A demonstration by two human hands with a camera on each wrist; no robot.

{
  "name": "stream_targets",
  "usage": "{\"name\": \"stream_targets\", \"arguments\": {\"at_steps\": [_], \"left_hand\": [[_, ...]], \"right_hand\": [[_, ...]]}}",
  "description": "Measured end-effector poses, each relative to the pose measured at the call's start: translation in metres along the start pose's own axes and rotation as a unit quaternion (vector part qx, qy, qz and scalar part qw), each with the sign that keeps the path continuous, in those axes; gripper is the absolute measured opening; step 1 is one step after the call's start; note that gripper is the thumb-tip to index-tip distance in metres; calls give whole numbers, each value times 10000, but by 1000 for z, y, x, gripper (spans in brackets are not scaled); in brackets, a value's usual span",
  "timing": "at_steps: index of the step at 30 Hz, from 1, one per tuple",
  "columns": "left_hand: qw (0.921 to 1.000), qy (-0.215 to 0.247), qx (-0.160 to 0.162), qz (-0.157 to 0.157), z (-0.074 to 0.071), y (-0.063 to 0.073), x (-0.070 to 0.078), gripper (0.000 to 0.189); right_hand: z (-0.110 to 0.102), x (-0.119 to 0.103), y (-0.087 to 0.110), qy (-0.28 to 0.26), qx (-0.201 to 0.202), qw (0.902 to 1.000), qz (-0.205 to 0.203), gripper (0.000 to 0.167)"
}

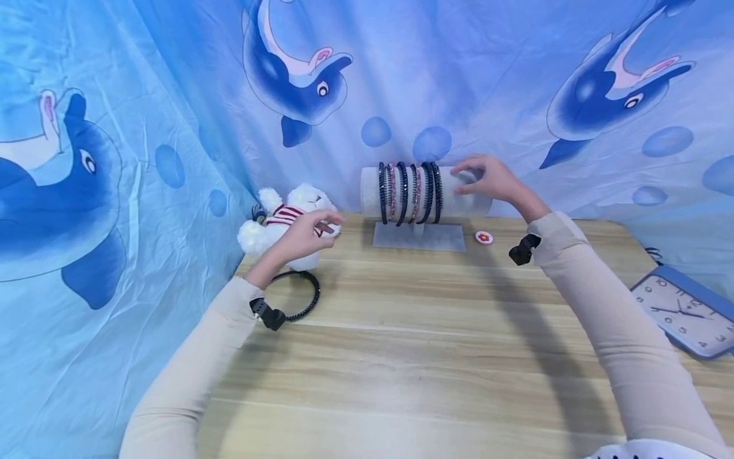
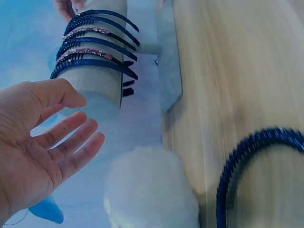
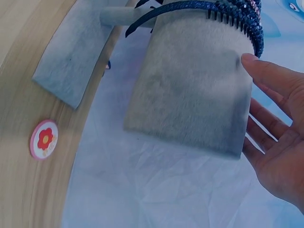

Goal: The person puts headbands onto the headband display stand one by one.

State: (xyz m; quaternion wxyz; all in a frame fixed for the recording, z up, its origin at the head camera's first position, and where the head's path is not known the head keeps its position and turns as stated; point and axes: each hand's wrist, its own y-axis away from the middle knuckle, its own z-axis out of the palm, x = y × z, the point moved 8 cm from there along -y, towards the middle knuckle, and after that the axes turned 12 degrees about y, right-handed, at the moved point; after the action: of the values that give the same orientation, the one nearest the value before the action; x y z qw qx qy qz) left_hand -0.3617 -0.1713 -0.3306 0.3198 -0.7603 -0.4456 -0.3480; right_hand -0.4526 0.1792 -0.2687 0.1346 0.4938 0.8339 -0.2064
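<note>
A grey display stand (image 1: 418, 237) carries a horizontal padded roll (image 1: 368, 194), with several dark and pink glittery headbands (image 2: 97, 42) side by side over it. My right hand (image 1: 492, 178) is by the roll's right end, fingers loosely bent. In the right wrist view the thumb and fingers lie along the roll's edge; whether they touch it I cannot tell. Over the white plush toy (image 1: 309, 196) in a striped top hovers my left hand (image 1: 306, 234), nothing in it, its fingers relaxed. Below it on the table lies a dark toothed headband (image 1: 312, 303), partly hidden by the left wrist.
On the wooden table (image 1: 390, 357), a small round flower badge (image 1: 484, 238) lies right of the stand's base. A blue-framed clock (image 1: 685, 312) leans at the right edge. Blue dolphin-printed cloth (image 1: 189, 159) hangs behind and to the left.
</note>
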Motion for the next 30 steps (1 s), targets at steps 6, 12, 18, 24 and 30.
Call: {"name": "stream_targets", "arguments": {"at_steps": [6, 12, 18, 24, 30], "left_hand": [[9999, -68, -84, -115, -6, 15, -1, 43], [9977, -260, -627, -66, 1, 25, -4, 39], [9883, -436, -1458, -44, 16, 33, -11, 37], [9736, -724, -2165, -21, 30, 43, -22, 32], [9655, -931, -2430, 37, 36, 51, -25, 37]], "right_hand": [[-6, 10, 5, 190, 85, 9998, -1, 47], [-8, 15, 13, 150, 98, 9998, -53, 48], [-9, 18, 18, 148, 135, 9998, -71, 50], [-8, 19, 18, 201, 132, 9997, -71, 50], [-7, 20, 18, 191, 117, 9997, -9, 50]]}}
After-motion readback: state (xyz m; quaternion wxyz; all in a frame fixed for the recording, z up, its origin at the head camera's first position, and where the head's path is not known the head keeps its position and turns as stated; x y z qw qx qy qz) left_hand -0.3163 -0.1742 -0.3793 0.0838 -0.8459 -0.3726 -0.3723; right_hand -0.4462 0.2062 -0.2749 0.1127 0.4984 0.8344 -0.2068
